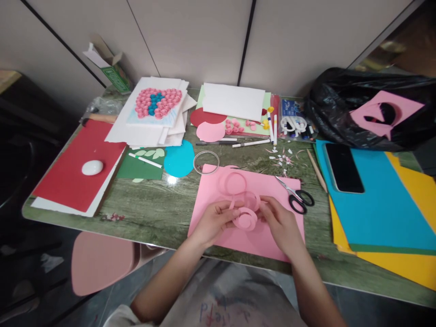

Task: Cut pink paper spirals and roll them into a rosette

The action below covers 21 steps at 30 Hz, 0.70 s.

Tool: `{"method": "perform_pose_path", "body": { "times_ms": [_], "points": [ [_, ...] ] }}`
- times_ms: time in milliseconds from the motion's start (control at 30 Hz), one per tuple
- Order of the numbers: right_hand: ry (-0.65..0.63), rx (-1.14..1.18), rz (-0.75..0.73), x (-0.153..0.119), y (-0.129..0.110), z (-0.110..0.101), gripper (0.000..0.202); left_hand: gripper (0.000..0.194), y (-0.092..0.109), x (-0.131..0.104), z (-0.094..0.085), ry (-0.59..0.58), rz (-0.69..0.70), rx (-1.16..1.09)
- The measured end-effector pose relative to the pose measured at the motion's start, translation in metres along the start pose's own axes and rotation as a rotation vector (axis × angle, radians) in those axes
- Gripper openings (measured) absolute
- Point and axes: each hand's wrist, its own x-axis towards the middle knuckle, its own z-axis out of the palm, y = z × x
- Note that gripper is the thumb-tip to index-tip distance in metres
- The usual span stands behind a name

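Left hand [213, 221] and right hand [279, 223] both half curled, fingertips pinched on a coiled pink paper strip [245, 217], apparently a cut spiral. Held just above a pink sheet [218, 190] on the desk [163, 209]. Scissors [297, 197] just right, beside the sheet's edge.

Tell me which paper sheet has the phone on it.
The blue sheet at the right, lying on top of the yellow sheets; the black phone rests on its upper left corner. The pink sheet and red sheet carry none.
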Motion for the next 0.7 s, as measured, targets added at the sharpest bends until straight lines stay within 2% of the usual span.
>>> {"method": "perform_pose_path", "body": {
  "times_ms": [67,167,267,433,567,700],
  "points": [
    [0.009,0.154,0.012,0.000,0.000,0.003,0.028,0.031,0.001,0.000,0.001,-0.044,-0.005,0.005],
    [0.133,0.282,-0.050,-0.003,-0.002,0.007,0.020,0.033,-0.002,0.003,0.001,-0.030,-0.036,-0.044],
    [0.219,0.172,-0.229,-0.007,-0.004,0.004,0.010,0.033,-0.008,0.007,0.001,0.032,-0.067,-0.123],
    [0.178,-0.007,-0.573,-0.011,-0.012,-0.004,0.025,0.034,-0.010,0.007,0.004,0.073,-0.090,-0.110],
    [0.147,-0.124,-0.745,-0.012,-0.018,-0.007,0.031,0.038,-0.009,0.006,0.007,0.040,-0.014,-0.025],
    [0.102,-0.245,-0.860,-0.015,-0.021,-0.006,0.035,0.035,-0.010,0.008,0.008,0.075,0.091,0.055]
  ]
}}
